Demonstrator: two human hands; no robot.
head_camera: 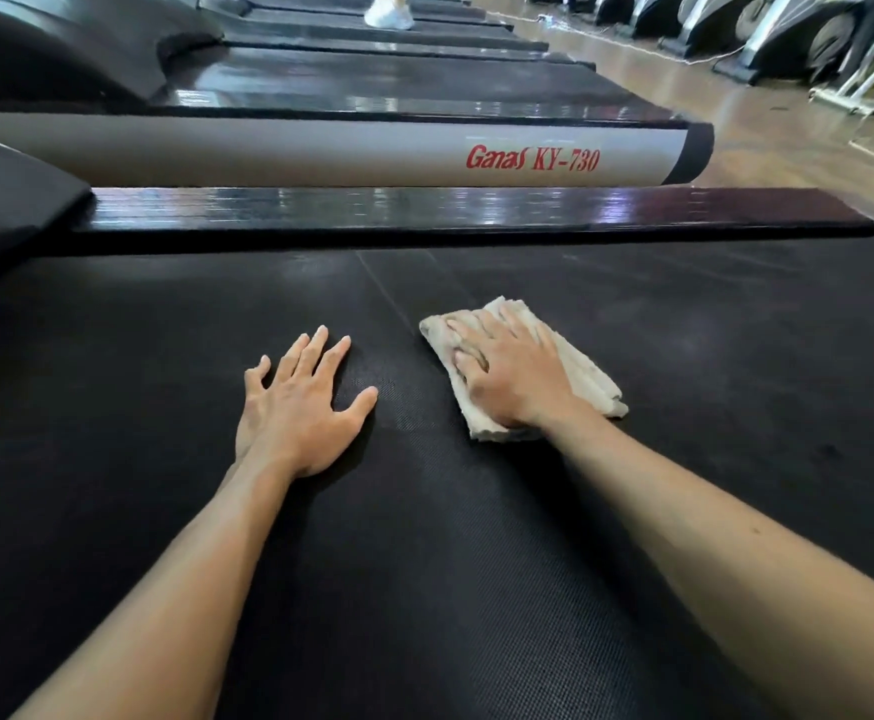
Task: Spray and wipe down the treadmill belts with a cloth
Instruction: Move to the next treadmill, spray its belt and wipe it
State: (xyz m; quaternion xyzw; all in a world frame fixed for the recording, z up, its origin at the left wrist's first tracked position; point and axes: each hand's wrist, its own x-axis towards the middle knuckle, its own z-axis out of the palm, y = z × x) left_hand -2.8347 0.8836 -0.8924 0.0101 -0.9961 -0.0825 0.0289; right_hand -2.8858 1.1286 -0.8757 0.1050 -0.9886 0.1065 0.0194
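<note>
Rows of treadmills stretch toward twelve o'clock across a tan gym floor (767, 132), and we kneel over the nearest black treadmill belt (424, 563), both arms reaching forward. Our right hand (513, 371) lies flat on a folded, off-white cloth (588, 374) at about one o'clock, fingers lightly spread and bent over its far edge, pressing it onto the textured rubber, a hold that looks suited to dragging the cloth across the belt. Our left hand (300, 407) rests palm down at eleven o'clock, well apart from the cloth, fingers straight and fanned, thumb out; we judge it is bracing our weight while the other hand wipes. No spray bottle is in view. Beyond the belt's glossy black side rail (476, 213), the next machine's grey side panel (320, 153) reads "Ganas KY-730" in red. At twelve o'clock, far off, a white shoe (388, 13) stands on another belt; more exercise machines (788, 33) line the room at two o'clock.
</note>
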